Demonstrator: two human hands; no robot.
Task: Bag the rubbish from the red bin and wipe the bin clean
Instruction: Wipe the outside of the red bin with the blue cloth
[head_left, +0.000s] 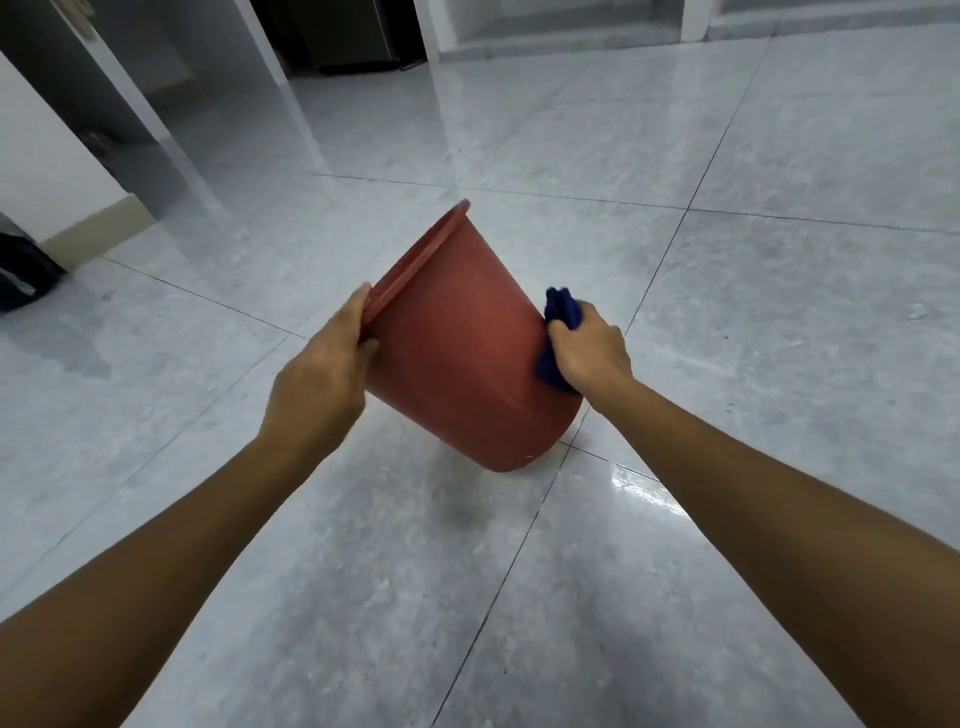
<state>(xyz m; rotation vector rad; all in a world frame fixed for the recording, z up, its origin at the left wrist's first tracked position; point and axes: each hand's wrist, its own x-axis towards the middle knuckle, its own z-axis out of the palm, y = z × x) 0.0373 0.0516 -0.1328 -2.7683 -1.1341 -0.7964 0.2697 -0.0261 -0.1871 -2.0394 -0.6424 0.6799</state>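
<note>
We're looking down at our two bare arms reaching fwd over a glossy grey tiled floor (727, 364). Between our hands is the red plastic bin (457, 353), tilted so its open rim points up & to the left, away from us; its base hangs low on the right, close to the tiles, tho we can't tell if it touches them. Our left hand (322, 374) is closed on the bin's rim, thumb on the outer wall. Our right hand (589, 351) is closed round a bunched dark blue cloth (563, 312), pressing it against the bin's outer wall near the base. At the far left edge, by a wall, sits a black bag (23, 273).
</note>
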